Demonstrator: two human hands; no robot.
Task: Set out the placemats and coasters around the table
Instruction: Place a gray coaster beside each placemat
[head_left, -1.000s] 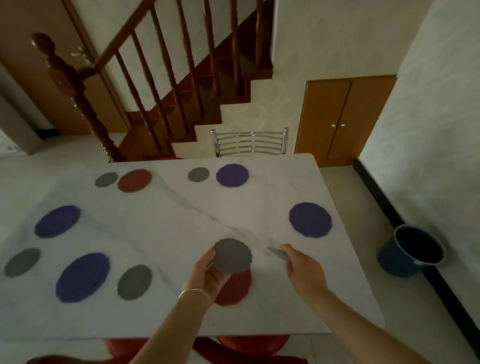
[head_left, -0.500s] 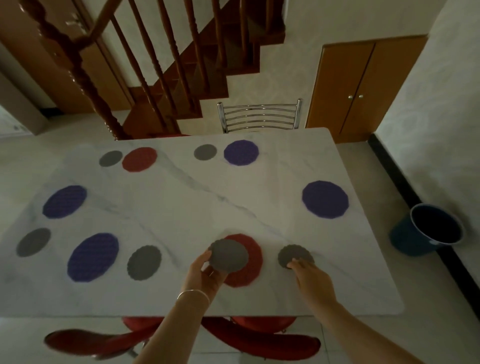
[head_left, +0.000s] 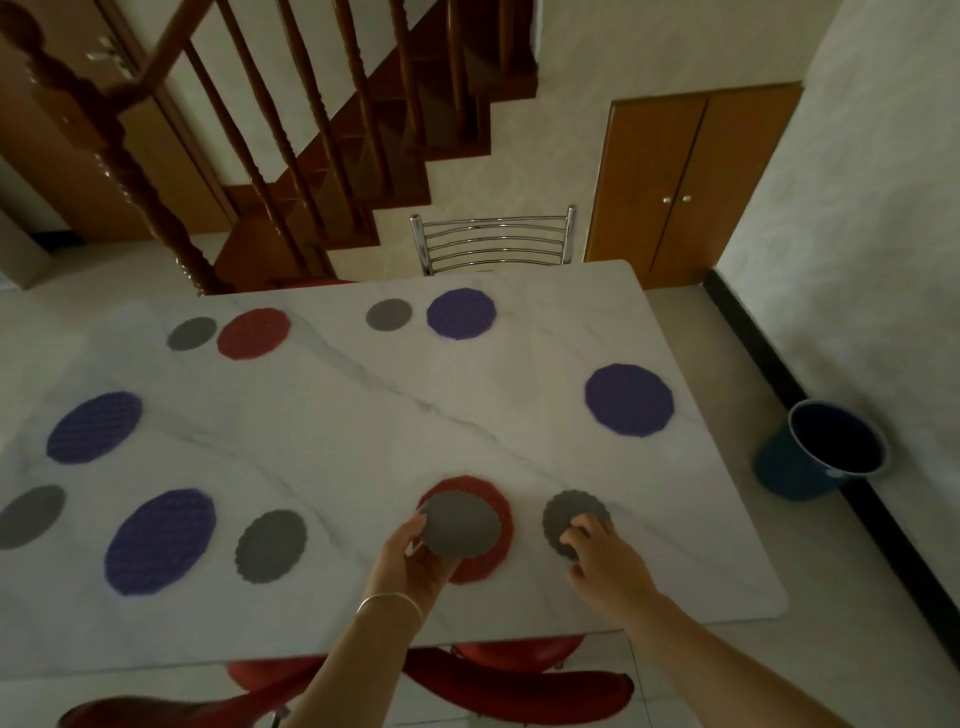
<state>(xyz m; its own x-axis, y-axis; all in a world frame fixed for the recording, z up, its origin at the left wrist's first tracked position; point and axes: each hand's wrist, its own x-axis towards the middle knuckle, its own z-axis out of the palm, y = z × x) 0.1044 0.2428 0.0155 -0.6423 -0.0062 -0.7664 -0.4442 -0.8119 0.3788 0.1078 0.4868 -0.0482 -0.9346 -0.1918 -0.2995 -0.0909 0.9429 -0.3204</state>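
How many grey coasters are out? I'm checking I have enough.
6: far left, far middle, left edge, near left, one held in the left hand, one under the right hand.

You have a coaster (head_left: 570, 514) lying on the table (head_left: 363, 415), just right of the nearest placemat (head_left: 493, 512).

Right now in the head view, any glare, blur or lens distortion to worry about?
Head view: dim, flat light, no hard shadows; a soft sheen on the marble table, no blown glare. Wide-angle bending curves the banister and table edges. Slight softness overall; the coaster under the right hand stays readable.
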